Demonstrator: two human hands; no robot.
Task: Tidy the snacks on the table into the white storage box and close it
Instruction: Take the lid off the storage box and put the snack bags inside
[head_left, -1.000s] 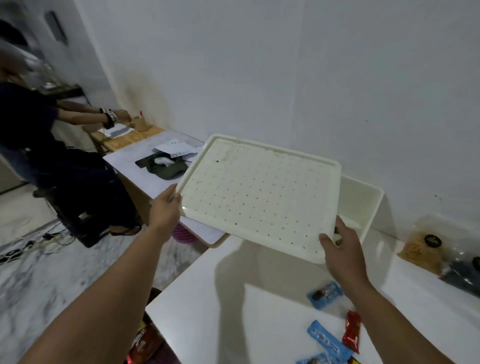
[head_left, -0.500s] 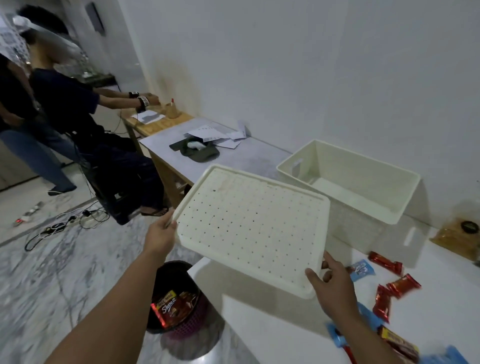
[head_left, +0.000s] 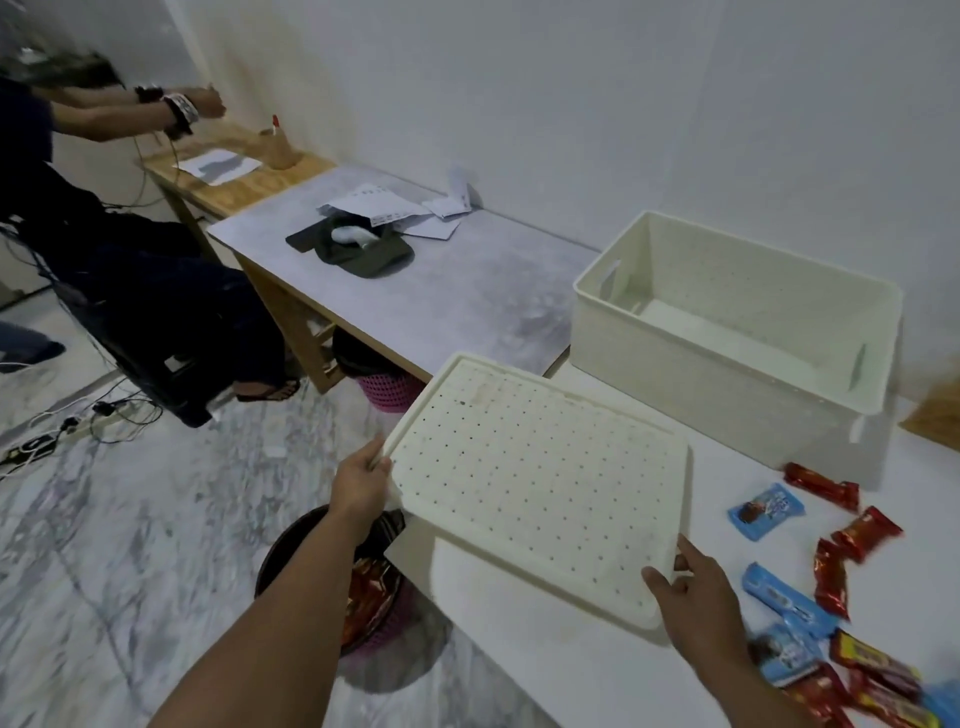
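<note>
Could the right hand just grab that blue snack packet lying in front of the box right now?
Probably not yet. The right hand grips a corner of the lid, so its fingers are busy. The blue snack packet itself lies uncovered on the table, nothing blocking it.

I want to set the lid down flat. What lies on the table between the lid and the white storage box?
In the head view that stretch of white table between lid and white storage box is bare.
</note>
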